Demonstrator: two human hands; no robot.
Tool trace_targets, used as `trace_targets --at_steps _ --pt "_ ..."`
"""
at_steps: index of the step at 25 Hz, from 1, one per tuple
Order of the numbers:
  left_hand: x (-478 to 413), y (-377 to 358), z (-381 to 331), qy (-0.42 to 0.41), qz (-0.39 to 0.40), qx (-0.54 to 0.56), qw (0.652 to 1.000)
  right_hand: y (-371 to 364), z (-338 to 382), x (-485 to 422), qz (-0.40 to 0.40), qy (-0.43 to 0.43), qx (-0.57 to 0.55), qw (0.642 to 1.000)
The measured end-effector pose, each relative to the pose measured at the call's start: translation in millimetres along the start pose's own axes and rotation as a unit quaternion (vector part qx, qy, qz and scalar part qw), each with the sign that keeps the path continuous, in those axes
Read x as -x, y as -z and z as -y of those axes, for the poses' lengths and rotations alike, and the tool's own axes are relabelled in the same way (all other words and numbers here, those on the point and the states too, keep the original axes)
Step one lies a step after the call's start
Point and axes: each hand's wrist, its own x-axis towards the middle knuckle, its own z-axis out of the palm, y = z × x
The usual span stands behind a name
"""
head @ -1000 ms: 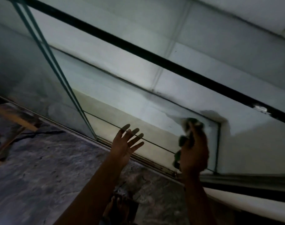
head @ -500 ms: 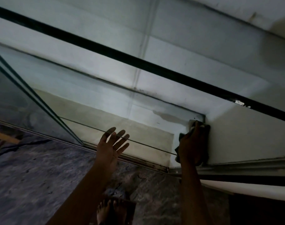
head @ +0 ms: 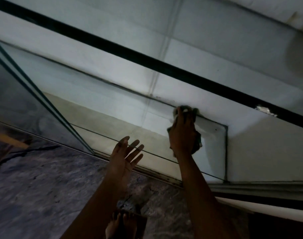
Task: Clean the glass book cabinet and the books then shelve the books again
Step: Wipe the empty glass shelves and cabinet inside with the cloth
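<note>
— What was the room like?
— Dim. The glass book cabinet [head: 104, 100] sat low in a white wall [head: 268, 152]. Its metal track [head: 157, 175] met a grey marbled floor [head: 35, 187], and a black band [head: 147, 60] slanted across above the opening.
— And the glass itself?
— A sliding pane [head: 18, 100] stood at the left, its greenish edges running down to the track. A pale shelf bottom [head: 112, 131] showed inside.
— The hands?
— The right hand [head: 182, 135] was raised near the opening's upper right corner. Its grip was closed round a dark cloth [head: 198, 143], pressed just under the top edge. The left hand [head: 126, 157] was lower, its grip wide, fingers spread and holding nothing. I couldn't tell whether it touched the glass.
— Anything else?
— A bare foot [head: 119, 225] on the floor below the arms.
</note>
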Motion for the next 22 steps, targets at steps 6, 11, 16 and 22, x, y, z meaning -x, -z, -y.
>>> trace_targets --at_steps 6,11,16,22 --pt "-5 12 -25 -0.088 -0.072 0.103 0.988 -19 57 -2 0.052 0.142 -0.024 0.988" --pt "-7 24 -32 -0.050 -0.068 0.122 0.989 -35 95 3 0.110 0.278 -0.053 0.953" --pt "-3 31 -41 -0.029 -0.061 0.121 0.990 -39 109 27 0.144 0.428 -0.097 0.887" --pt "-2 46 -43 -0.020 -0.003 0.040 0.999 -9 71 63 0.208 0.484 -0.100 0.844"
